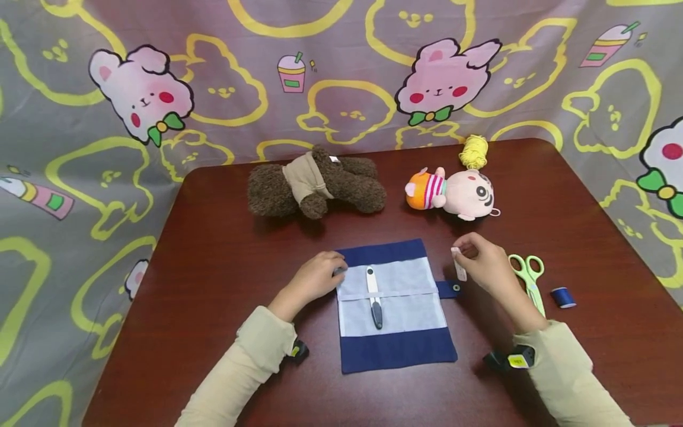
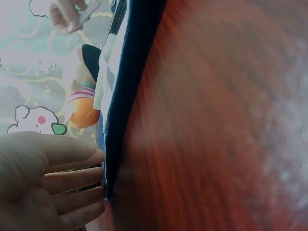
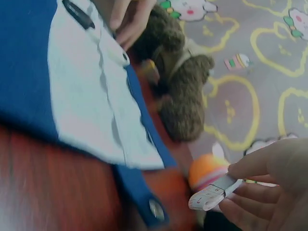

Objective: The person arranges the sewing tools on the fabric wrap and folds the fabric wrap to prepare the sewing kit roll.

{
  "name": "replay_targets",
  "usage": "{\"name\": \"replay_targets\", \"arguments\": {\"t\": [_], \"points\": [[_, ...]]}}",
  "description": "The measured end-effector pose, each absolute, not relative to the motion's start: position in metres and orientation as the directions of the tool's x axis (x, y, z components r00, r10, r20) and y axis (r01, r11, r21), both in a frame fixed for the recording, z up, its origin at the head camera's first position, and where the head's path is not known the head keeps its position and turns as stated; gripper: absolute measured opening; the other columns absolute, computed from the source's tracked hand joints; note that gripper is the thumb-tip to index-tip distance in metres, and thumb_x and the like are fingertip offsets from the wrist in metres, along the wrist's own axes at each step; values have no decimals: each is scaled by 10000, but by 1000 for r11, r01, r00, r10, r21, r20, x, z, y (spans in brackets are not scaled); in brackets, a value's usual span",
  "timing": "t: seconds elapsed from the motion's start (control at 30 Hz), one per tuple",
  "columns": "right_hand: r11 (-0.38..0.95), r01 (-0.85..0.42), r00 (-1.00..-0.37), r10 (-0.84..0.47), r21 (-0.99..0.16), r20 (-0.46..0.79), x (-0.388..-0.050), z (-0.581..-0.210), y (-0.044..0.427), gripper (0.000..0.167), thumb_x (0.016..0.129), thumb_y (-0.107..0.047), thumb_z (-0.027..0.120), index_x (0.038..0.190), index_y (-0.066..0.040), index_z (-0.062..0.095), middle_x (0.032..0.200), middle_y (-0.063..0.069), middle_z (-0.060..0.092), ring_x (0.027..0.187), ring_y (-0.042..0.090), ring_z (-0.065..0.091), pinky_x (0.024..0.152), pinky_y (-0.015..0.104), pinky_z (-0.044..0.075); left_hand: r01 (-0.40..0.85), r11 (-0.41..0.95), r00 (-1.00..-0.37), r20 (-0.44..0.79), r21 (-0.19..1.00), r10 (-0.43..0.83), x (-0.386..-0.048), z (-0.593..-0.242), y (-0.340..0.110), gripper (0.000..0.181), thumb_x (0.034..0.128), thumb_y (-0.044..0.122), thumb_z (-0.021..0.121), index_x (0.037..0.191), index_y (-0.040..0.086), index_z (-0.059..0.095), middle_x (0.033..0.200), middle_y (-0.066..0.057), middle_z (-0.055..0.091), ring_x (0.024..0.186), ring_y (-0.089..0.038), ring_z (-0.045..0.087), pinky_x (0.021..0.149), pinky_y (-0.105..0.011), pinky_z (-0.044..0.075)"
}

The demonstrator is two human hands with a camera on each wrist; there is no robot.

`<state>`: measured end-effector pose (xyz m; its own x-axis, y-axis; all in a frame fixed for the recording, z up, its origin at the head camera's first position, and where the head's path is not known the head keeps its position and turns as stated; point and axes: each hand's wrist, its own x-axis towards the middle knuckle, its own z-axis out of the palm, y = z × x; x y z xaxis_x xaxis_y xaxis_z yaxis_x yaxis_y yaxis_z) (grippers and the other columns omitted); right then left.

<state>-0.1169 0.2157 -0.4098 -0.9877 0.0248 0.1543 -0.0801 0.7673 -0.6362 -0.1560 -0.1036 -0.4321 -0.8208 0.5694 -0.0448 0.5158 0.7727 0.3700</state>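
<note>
A navy and pale-blue cloth roll-up pouch (image 1: 395, 350) lies unfolded on the table. Under its strap sits a slim white tool with a dark end (image 1: 372, 279); its kind is unclear. My left hand (image 1: 318, 275) touches the pouch's upper left edge, fingers nearly straight in the left wrist view. Just beyond the right edge, by the snap tab (image 1: 448, 289), my right hand (image 1: 482, 261) pinches a folded white measuring tape (image 3: 211, 195) between thumb and fingers. Printed markings show on the tape in the right wrist view.
Green-handled scissors (image 1: 528, 274) and a blue thread spool (image 1: 563, 298) lie right of my right hand. Behind the pouch are a brown teddy bear (image 1: 341, 184), a plush doll (image 1: 461, 193) and a yellow yarn skein (image 1: 474, 152). A patterned curtain (image 1: 213, 71) borders the table.
</note>
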Motion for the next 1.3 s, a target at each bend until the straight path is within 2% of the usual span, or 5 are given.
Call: {"name": "replay_targets", "arguments": {"t": [0.2,0.37,0.5,0.77,1.3], "points": [[673,-113,-989,-4,-731,149,-129,-412,190,124,805,-62,635,913,-33,580,837,132,638,748,250,610,607,284,464,519,762,-815,-44,388,577,-158,-433,-101,181,843,138,581,990,71,664,1155,-106,569,1108,-270,497,941,-376,375],[532,-86,-996,-44,-843,73,-134,-417,172,148,794,-43,648,915,11,582,843,153,633,740,171,587,610,188,454,520,761,-809,-63,388,585,-157,-433,-99,193,853,141,572,1009,70,660,1176,-110,558,1122,-271,489,947,-377,371],[431,-41,-997,-83,-902,6,-138,-423,161,166,798,-31,640,933,41,574,872,177,622,748,138,576,624,183,463,510,768,-815,-69,386,575,-155,-434,-99,196,857,141,567,1016,72,659,1185,-107,554,1125,-264,488,946,-374,374],[380,-15,-985,-165,-925,-51,-144,-439,144,144,809,-22,623,915,59,570,840,157,604,703,119,562,615,208,474,515,767,-814,-61,383,577,-154,-436,-101,191,858,136,569,1016,71,655,1185,-109,554,1121,-262,493,937,-373,381],[455,-47,-956,-278,-889,-92,-143,-447,136,129,814,-60,621,915,12,586,811,88,601,715,148,542,645,283,438,509,776,-825,-48,373,564,-151,-436,-104,207,866,147,564,1043,69,638,1206,-112,542,1154,-263,467,965,-373,357]]}}
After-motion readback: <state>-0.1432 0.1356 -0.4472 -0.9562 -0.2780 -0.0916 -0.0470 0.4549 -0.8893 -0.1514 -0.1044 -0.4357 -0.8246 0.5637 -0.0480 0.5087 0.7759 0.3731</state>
